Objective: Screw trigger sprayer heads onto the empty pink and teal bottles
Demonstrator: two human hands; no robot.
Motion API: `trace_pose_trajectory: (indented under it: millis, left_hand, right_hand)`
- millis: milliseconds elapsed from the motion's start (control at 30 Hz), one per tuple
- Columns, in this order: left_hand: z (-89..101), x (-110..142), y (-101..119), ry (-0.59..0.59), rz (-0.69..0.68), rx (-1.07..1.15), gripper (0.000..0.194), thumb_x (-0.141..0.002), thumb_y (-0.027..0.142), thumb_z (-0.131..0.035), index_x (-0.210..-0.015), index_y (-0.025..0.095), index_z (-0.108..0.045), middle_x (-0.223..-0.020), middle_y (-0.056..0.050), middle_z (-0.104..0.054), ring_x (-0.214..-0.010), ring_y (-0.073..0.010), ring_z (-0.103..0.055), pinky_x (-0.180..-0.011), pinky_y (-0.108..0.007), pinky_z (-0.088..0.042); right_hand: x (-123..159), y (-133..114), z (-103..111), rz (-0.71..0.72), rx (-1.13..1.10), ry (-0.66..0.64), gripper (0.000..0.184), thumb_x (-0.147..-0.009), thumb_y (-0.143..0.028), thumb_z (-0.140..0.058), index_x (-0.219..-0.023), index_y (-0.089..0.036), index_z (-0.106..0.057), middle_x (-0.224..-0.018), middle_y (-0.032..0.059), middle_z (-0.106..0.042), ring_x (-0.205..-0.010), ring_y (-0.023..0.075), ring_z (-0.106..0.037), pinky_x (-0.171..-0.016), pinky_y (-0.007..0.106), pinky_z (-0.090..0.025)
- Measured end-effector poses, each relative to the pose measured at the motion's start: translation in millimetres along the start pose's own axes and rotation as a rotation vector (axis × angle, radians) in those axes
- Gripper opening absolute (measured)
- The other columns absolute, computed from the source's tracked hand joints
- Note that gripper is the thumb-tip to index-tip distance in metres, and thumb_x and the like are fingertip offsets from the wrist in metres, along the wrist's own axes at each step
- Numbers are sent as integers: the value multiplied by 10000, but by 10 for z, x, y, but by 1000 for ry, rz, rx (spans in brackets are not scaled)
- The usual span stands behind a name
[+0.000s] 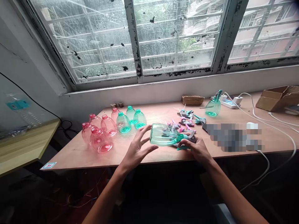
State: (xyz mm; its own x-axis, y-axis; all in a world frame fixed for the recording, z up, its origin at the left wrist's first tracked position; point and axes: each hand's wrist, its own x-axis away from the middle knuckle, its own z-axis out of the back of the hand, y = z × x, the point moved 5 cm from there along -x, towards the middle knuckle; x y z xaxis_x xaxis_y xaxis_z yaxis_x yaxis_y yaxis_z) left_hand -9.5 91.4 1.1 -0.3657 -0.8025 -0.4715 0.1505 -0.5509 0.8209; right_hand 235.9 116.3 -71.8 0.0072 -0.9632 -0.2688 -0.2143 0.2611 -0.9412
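Note:
A clear green spray bottle point(164, 135) lies sideways in the air above the table's front edge, its base to the left and its neck to the right. My right hand point(195, 147) is closed around the trigger sprayer at the neck, and a thin tube shows inside the bottle. Beside the base, my left hand point(140, 145) has its fingers and thumb spread, with a small gap to the plastic. Behind the bottle lie several loose trigger sprayers point(187, 122) in pink, green and grey, partly hidden by it.
Several pink bottles point(108, 126) and green bottles point(123, 123) without tops stand at left. A green bottle with its sprayer point(213, 107) stands at back right. Further right are a power strip point(230, 102), white cables, a blurred dark object point(227, 137) and a cardboard box point(277, 98).

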Motion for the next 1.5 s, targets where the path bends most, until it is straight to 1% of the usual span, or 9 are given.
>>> trace_pose_trajectory:
  millis: [167, 567, 767, 900, 967, 1133, 1233, 1400, 1500]
  left_hand:
    - [3, 6, 70, 121, -16, -148, 581, -912, 384, -688, -1451, 318, -482, -1570, -72, -363, -1471, -321, -354, -1153, -460, -443]
    - [141, 89, 439, -70, -180, -239, 611, -867, 279, -750, -1397, 314, -447, -1591, -86, -401, -1503, -315, -314, -1227, -522, -316]
    - [193, 71, 390, 67, -50, -29, 584, -955, 651, -438, -1381, 260, -523, -1626, -92, -315, -1494, -349, -309, -1134, -484, -443]
    - [197, 85, 229, 28, 170, -94, 654, -966, 674, -368, -1456, 257, -482, -1523, -81, -494, -1444, -358, -392, -1175, -489, -374]
    - [190, 92, 227, 14, 188, -154, 618, -958, 617, -477, -1466, 265, -467, -1483, -75, -536, -1418, -356, -426, -1196, -494, -334]
    - [109, 107, 459, -52, -51, -134, 744, -888, 442, -703, -1521, 333, -327, -1620, -71, -343, -1498, -327, -301, -1228, -488, -288]
    - [121, 143, 558, -139, -120, -165, 848, -830, 353, -789, -1531, 365, -312, -1675, -52, -225, -1551, -327, -148, -1267, -509, -160]
    - [272, 166, 526, -142, 24, -32, 817, -868, 633, -625, -1559, 337, -302, -1673, -60, -238, -1542, -345, -183, -1235, -508, -259]
    - [294, 147, 432, -78, 227, -94, 664, -951, 659, -436, -1511, 303, -408, -1583, -80, -431, -1499, -340, -308, -1187, -497, -336]
  right_hand:
    - [120, -149, -96, 20, 105, 23, 437, -684, -504, -875, -937, -190, -705, -761, 64, -779, -736, 288, -764, -764, 426, -623]
    - [327, -162, -295, -291, -169, -138, 385, -809, -542, -760, -793, -167, -674, -698, 52, -734, -549, 171, -675, -510, 259, -564]
    - [453, -349, -349, 85, 160, -65, 339, -765, -460, -826, -958, -226, -676, -771, 43, -757, -704, 255, -734, -653, 356, -610]
    - [562, -477, -397, 413, 505, 10, 335, -701, -363, -890, -986, -264, -746, -871, 56, -781, -723, 265, -730, -708, 370, -604]
    - [555, -448, -413, 354, 445, 9, 325, -722, -375, -877, -989, -257, -737, -833, 55, -778, -704, 256, -727, -700, 361, -600]
    - [494, -217, -553, -171, -121, -166, 343, -900, -520, -673, -819, -188, -645, -634, 16, -687, -533, 165, -660, -578, 287, -575]
    - [504, -194, -597, -249, -211, -233, 389, -923, -533, -635, -760, -181, -609, -644, 9, -676, -495, 138, -628, -542, 274, -563]
    - [574, -482, -401, 398, 343, 0, 243, -839, -341, -794, -1022, -225, -684, -792, 34, -782, -714, 236, -756, -699, 352, -617]
    - [712, -592, -515, 813, 663, -91, 386, -780, -231, -848, -1134, -267, -698, -972, 49, -811, -811, 254, -781, -760, 353, -629]
